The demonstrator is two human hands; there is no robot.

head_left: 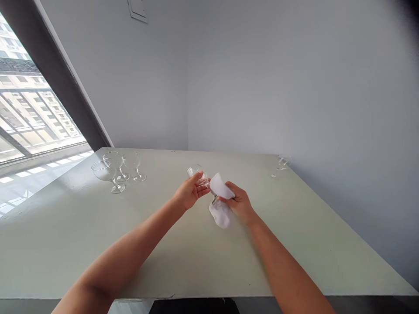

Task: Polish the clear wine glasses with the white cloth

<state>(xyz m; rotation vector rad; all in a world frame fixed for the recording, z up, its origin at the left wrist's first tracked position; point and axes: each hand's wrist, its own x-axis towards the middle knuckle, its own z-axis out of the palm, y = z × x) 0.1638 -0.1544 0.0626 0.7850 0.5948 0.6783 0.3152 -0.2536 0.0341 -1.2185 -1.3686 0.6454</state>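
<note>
Over the middle of the table, my left hand (191, 190) is closed around the bowl of a clear stemmed glass (197, 169), which is tilted with its foot end toward my right hand. My right hand (240, 199) grips a white cloth (221, 187), pressed against the stem and foot end of that glass. A loose part of the cloth hangs below the fingers. Much of the glass's foot is hidden behind the cloth.
Three stemmed glasses, one of them the front glass (104, 171), stand upright on the table's left. Another glass (284, 162) is near the right back edge. The pale table (183, 257) meets grey walls; a window (32, 104) is at left.
</note>
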